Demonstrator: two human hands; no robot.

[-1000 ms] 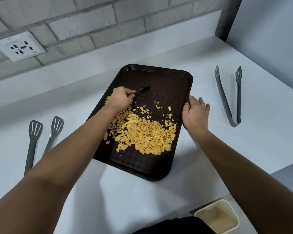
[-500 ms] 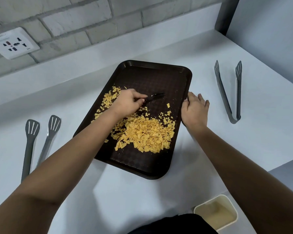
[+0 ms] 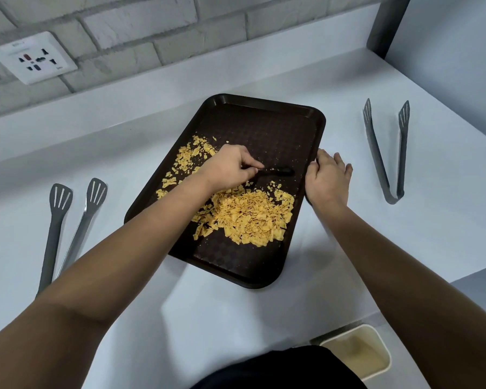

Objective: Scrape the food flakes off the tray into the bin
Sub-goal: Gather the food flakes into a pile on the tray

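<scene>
Scraper (image 3: 275,172) now rightward, left grip (image 3: 230,167) closed.

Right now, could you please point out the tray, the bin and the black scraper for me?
tray (image 3: 267,123): head view, bare floor near its far end.
bin (image 3: 376,336): head view, far right corner of its cream rim.
black scraper (image 3: 281,171): head view, the blade end past the left hand's fingers.
</scene>
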